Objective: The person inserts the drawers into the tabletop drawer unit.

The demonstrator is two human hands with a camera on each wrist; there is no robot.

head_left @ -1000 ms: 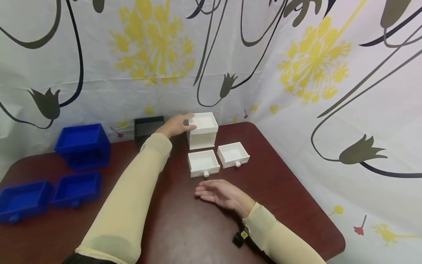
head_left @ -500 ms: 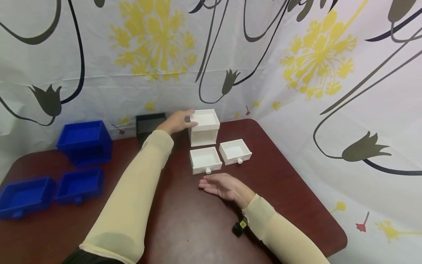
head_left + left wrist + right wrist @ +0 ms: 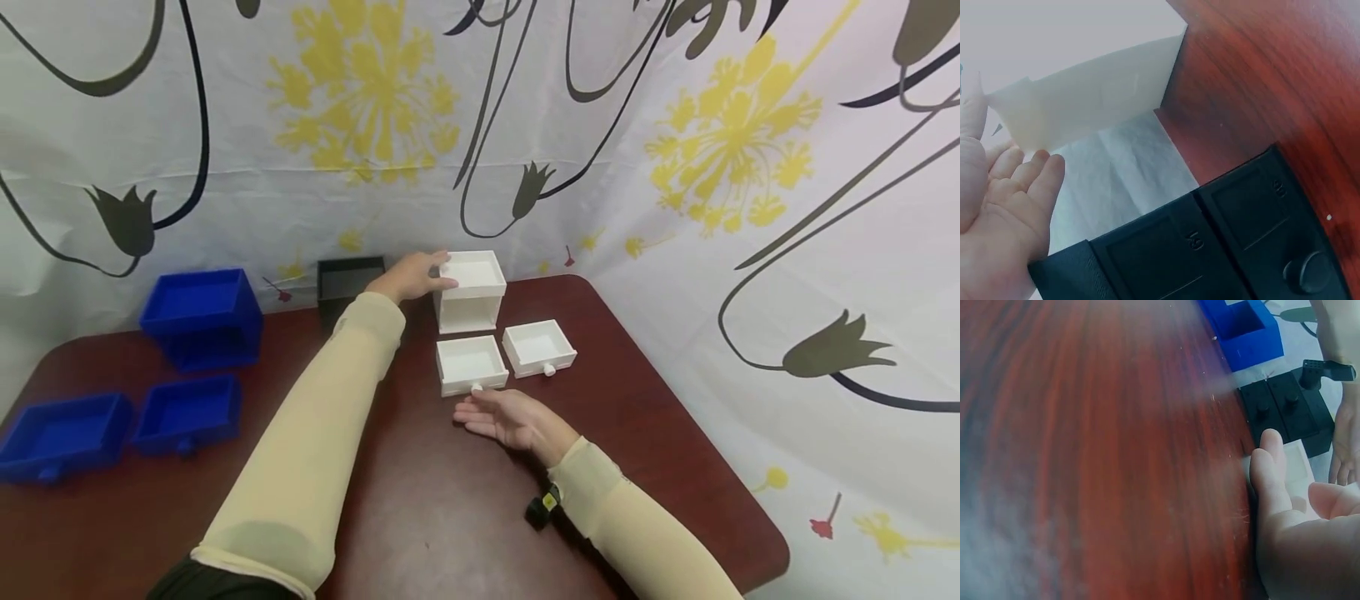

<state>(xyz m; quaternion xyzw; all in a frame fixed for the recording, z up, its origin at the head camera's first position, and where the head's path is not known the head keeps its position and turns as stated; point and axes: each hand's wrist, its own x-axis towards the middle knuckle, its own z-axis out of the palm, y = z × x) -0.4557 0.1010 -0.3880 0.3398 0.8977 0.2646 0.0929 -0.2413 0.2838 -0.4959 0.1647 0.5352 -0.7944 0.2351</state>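
Note:
My left hand point(image 3: 414, 277) is at the left side of a small white cabinet point(image 3: 471, 287), its thumb over the edge of the tray-like top and its fingers by the rear corner. In the left wrist view the fingers point(image 3: 1044, 181) reach up close to the cabinet's white side wall point(image 3: 1110, 87). The cabinet's front is an open cavity. Two white drawers with round knobs lie before it: the left drawer point(image 3: 471, 364) and the right drawer point(image 3: 539, 347). My right hand point(image 3: 516, 421) is held palm inward, fingers extended, right in front of the left drawer's knob.
To the left stand a black cabinet point(image 3: 348, 279), its drawer fronts point(image 3: 1241, 206) showing in the left wrist view, and a blue cabinet point(image 3: 198, 300). Two blue drawers, left point(image 3: 63, 433) and right point(image 3: 189, 412), lie before the blue one. Patterned cloth point(image 3: 262, 200) hangs behind the table.
The head view has shifted slightly, moving the scene a little to the right. My right hand now overlaps the left drawer's knob. My left hand keeps its place at the white cabinet.

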